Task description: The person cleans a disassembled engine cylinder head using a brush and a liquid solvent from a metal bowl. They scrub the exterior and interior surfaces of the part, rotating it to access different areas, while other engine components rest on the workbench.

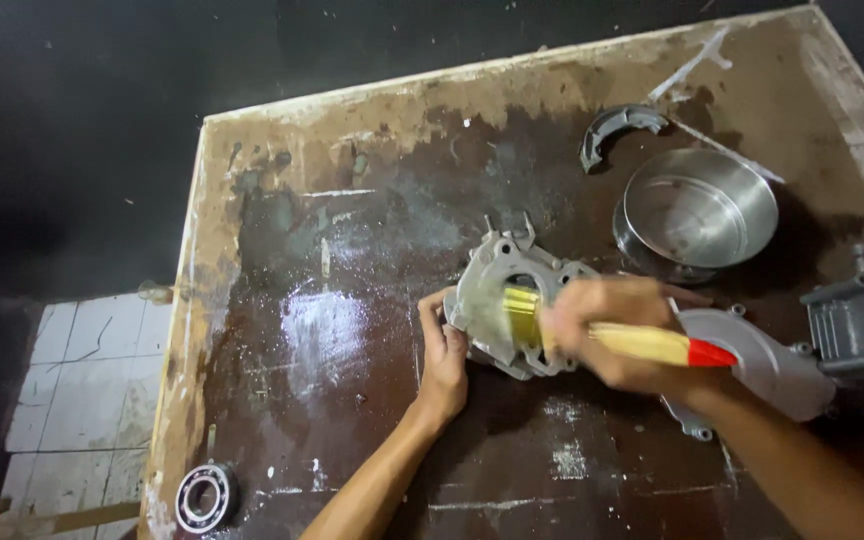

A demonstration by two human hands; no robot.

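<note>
Mid-clean by the look of it: left hand (pixel 444 352) clasps the grey engine cover (pixel 504 290) on the wet bench (pixel 352 300), right hand (pixel 614 332) closed around the paintbrush (pixel 642 343), bristles on the casting, grime seemingly left to brush.

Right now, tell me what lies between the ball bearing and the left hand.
In the head view, only bare, stained and wet board lies between the ball bearing and the left hand, which holds the metal housing.
</note>
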